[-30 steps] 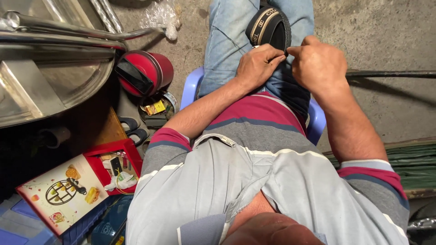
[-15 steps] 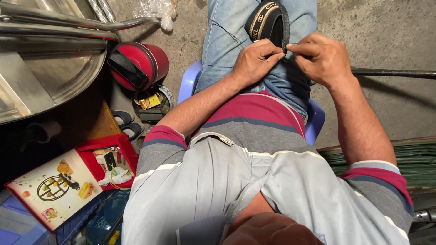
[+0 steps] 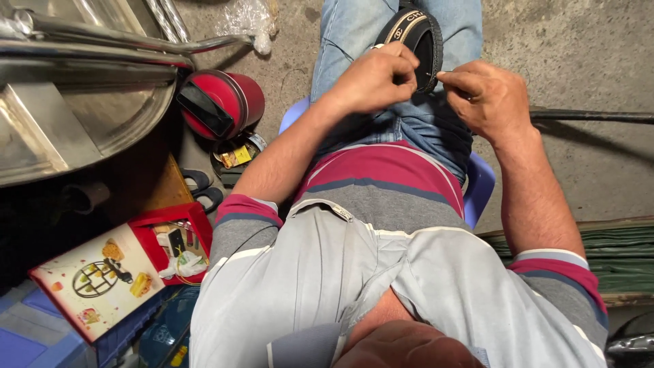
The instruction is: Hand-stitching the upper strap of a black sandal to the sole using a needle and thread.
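A black rubber-soled sandal with a tan strap (image 3: pixel 417 42) is resting on the person's denim-clad lap. The left hand (image 3: pixel 373 78), fingers curled, is gripping its near edge; the right hand (image 3: pixel 485 97) is pinching something thin beside it, forearm angled inward.

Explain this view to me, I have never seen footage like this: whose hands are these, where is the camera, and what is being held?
The camera sits on the person's head and looks straight down, so you see their shirt, arms and lap. The left hand grips a black sandal with a pale band, resting on the knees. The right hand pinches something thin at the sandal's edge, too small to identify. The person sits on a blue plastic stool. On the floor beside them are a red container and an open red box.
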